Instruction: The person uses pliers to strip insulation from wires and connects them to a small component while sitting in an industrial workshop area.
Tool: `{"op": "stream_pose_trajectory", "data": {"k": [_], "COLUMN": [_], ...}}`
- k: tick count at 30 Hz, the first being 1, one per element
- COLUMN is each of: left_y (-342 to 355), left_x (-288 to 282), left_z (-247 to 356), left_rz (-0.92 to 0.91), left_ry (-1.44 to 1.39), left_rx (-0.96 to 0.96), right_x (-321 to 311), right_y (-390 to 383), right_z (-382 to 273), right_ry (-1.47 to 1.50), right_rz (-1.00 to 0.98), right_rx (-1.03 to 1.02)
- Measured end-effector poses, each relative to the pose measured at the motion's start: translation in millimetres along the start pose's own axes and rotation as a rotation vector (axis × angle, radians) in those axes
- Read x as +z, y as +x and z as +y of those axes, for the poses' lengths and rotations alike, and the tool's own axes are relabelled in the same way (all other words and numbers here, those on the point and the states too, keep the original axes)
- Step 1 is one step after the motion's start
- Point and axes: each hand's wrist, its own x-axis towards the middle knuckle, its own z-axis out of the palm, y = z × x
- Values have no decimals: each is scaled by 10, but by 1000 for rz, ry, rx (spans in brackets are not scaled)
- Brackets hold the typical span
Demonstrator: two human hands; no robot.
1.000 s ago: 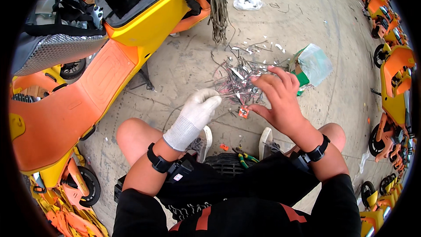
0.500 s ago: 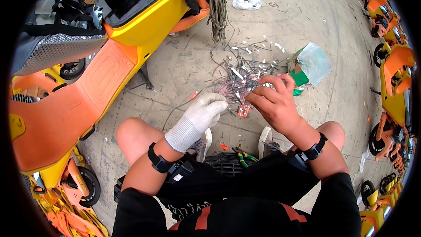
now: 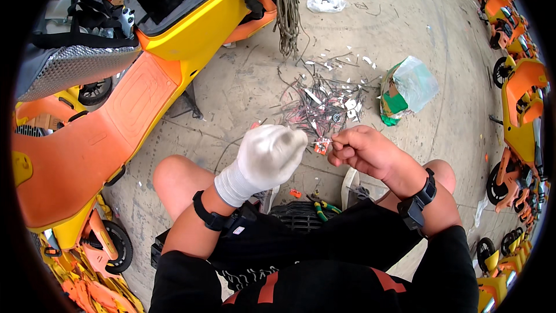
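Observation:
My left hand (image 3: 269,156), in a pale knitted glove, is closed, and whatever its fingers pinch is hidden. Bare, my right hand (image 3: 370,152) pinches a thin pale wire-like strand (image 3: 322,141) that spans the small gap towards the glove. Both hands hover over the near edge of a heap of cut wires (image 3: 318,101) mixed with white scraps. A round dark part (image 3: 336,117) lies on the heap. Below the strand is a small orange-red piece (image 3: 320,148).
Pliers with green and yellow handles (image 3: 320,211) lie between my shoes by a black ribbed object (image 3: 292,215). Right of the heap stands a green and clear bag (image 3: 405,90). A yellow-orange scooter body (image 3: 139,81) fills the left, draped with a wire bundle (image 3: 285,17). More scooters (image 3: 521,98) line the right.
My right hand has moved down and turned, its fingers now curled. My left hand has rotated with its back upward. The round part and white scraps it covered now show.

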Motion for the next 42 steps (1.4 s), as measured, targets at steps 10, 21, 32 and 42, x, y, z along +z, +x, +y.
{"op": "stream_pose_trajectory", "data": {"k": [10, 21, 32, 42], "left_y": [-1, -59, -72, 36], "left_x": [49, 122, 138, 3], "left_z": [14, -61, -45, 108], "left_rz": [1, -83, -175, -174], "left_ry": [-93, -1222, -1437, -219], "left_rx": [-636, -1331, -1364, -340], "right_x": [-42, 104, 127, 91], "right_y": [-66, -44, -23, -33], "right_z": [-112, 72, 57, 52], "right_ry": [-534, -1867, -1734, -490], "right_rz": [163, 539, 460, 148], "right_rx": [-209, -1214, -1249, -198]}}
